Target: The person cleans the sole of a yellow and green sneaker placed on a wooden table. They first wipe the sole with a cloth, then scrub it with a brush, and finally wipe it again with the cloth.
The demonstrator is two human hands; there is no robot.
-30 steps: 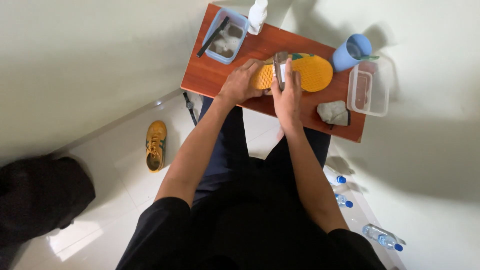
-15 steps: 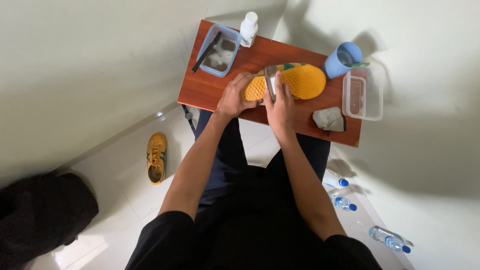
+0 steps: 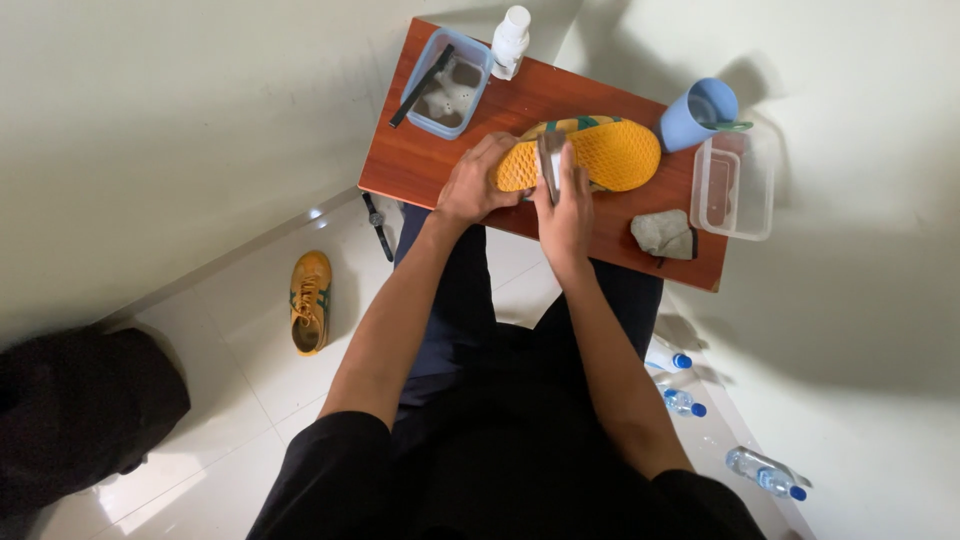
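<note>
A yellow shoe [image 3: 605,152] lies sole-up on a small reddish wooden table [image 3: 420,160]. My left hand [image 3: 472,182] grips the shoe's heel end. Across the middle of the sole my right hand [image 3: 565,205] presses a small brush [image 3: 549,160]. The shoe's upper, with green stripes, faces away and is mostly hidden.
On the table stand a blue tub [image 3: 447,85] with a dark brush, a white bottle [image 3: 510,40], a blue cup [image 3: 697,112], a clear plastic box [image 3: 735,185] and a grey cloth [image 3: 663,235]. A second yellow shoe [image 3: 310,300] and several water bottles [image 3: 685,400] lie on the floor.
The view has shifted slightly. My right hand with the brush has moved a little along the sole. My left hand keeps its grip on the heel.
</note>
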